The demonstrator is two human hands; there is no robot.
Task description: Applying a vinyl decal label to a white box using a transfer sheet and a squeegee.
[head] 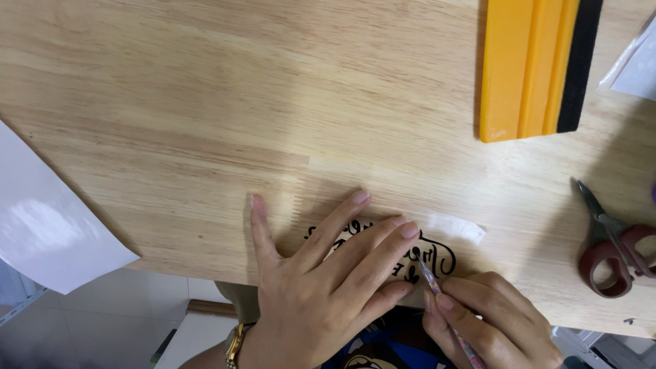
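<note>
head view: hands on decal

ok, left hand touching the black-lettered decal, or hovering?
Touching. In the head view, the left hand lies flat on the decal, its fingers pressed across the black lettering with no gap showing, on the wooden table.

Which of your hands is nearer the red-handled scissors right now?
Right. The right hand, gripping a thin pen-like tool, sits just left of and below the scissors. The left hand lies flat on the black-lettered decal, farther left.
</note>
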